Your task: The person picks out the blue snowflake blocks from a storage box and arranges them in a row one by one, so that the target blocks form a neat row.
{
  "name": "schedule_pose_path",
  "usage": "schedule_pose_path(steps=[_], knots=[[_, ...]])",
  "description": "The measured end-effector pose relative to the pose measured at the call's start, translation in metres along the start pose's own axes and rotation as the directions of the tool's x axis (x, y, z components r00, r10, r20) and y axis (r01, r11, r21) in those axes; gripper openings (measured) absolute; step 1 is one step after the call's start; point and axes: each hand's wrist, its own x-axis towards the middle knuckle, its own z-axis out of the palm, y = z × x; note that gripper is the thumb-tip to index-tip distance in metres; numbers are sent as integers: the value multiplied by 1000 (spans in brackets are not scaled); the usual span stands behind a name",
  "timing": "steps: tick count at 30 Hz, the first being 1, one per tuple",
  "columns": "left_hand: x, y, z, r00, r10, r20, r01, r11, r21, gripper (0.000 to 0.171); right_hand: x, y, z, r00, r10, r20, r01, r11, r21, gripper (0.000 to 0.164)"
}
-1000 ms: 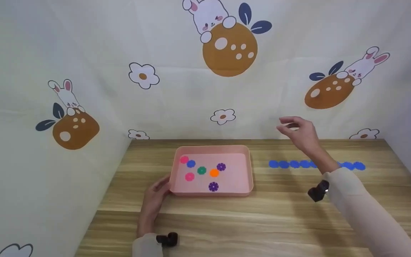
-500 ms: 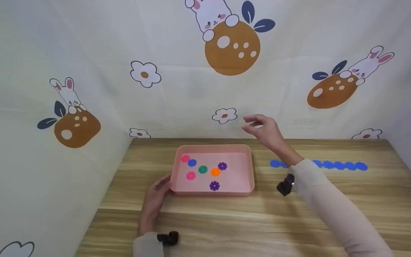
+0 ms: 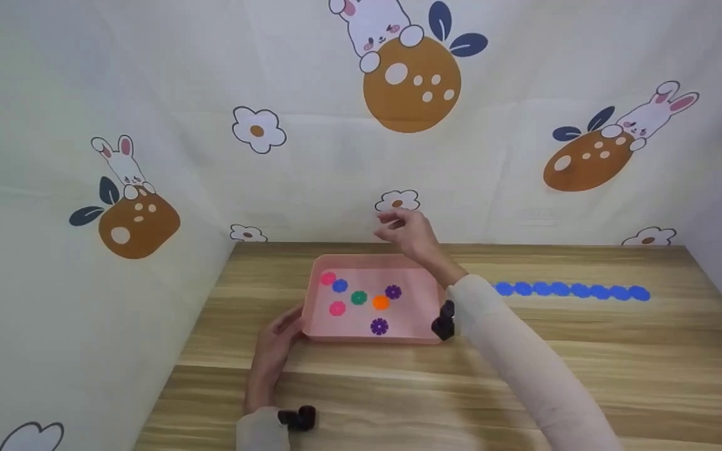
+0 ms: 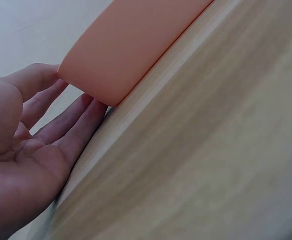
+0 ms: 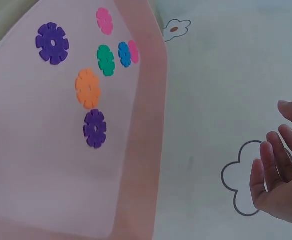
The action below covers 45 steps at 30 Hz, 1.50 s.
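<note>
A shallow pink tray (image 3: pixel 373 340) holds several notched, flower-shaped plastic discs in pink, blue, green, orange and purple, among them an orange disc (image 5: pixel 87 89) and a purple disc (image 5: pixel 94 128). My left hand (image 3: pixel 272 352) is at the tray's front left corner; in the left wrist view its thumb touches the rim and its nearly straight fingers rest against the outer wall. Above the tray's back right part, my right hand (image 3: pixel 412 236) hangs in the air with loosely bent fingers and nothing between thumb and fingertips. The right forearm covers the tray's right edge.
To the right of the tray, a row of blue discs (image 3: pixel 577 290) lies on the wood-grain table (image 3: pixel 367 401); the right sleeve hides its left end. Behind the table hangs a pale cloth (image 3: pixel 311 181) printed with rabbits, oranges and flowers.
My right hand has moved left, from above the row of blue discs to above the tray. My left hand has stayed at the tray's corner.
</note>
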Motion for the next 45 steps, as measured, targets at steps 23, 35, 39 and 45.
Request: schedule_pose_path(steps=[23, 35, 39, 45], knots=[[-1, 2, -1, 1000, 20, 1, -20, 999, -33, 45, 7, 29, 91, 987, 109, 116, -112, 994, 13, 38], [-1, 1, -1, 1000, -6, -14, 5, 1000, -25, 46, 6, 52, 113, 969, 207, 132, -211, 978, 12, 40], [-1, 0, -1, 1000, -5, -15, 5, 1000, -13, 47, 5, 59, 116, 974, 184, 131, -187, 982, 8, 41], [-1, 0, -1, 1000, -8, -14, 8, 1000, -13, 47, 5, 61, 121, 970, 192, 150, -191, 981, -20, 44]])
